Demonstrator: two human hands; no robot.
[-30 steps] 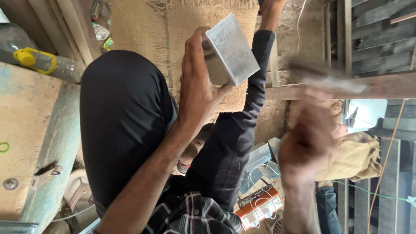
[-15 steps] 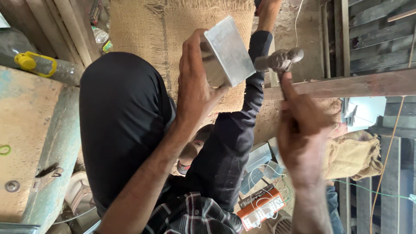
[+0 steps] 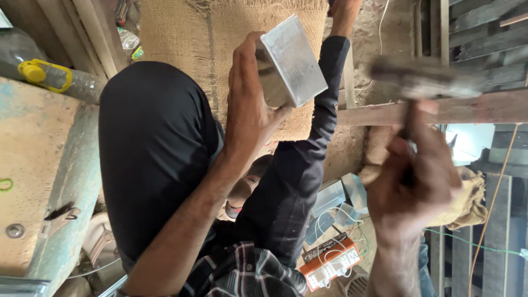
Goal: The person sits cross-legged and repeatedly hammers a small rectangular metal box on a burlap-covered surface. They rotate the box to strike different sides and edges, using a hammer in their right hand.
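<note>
Left hand (image 3: 250, 110) clamps a stiff, light-looking sheet-metal box (image 3: 289, 63) by its side; right hand (image 3: 412, 184) grips a blurred hammer (image 3: 421, 82) handle.

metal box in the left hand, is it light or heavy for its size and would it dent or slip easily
The shiny metal box looks like thin folded sheet, so probably light: the left hand props it alone. Its smooth bright faces may be slippery. Thin walls would likely dent under the hammer in the right hand.

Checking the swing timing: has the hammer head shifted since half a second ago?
Yes. The hammer, gripped by the right hand, has swung right, away from the metal box in the left hand, and now blurs just above the wooden beam.
</note>
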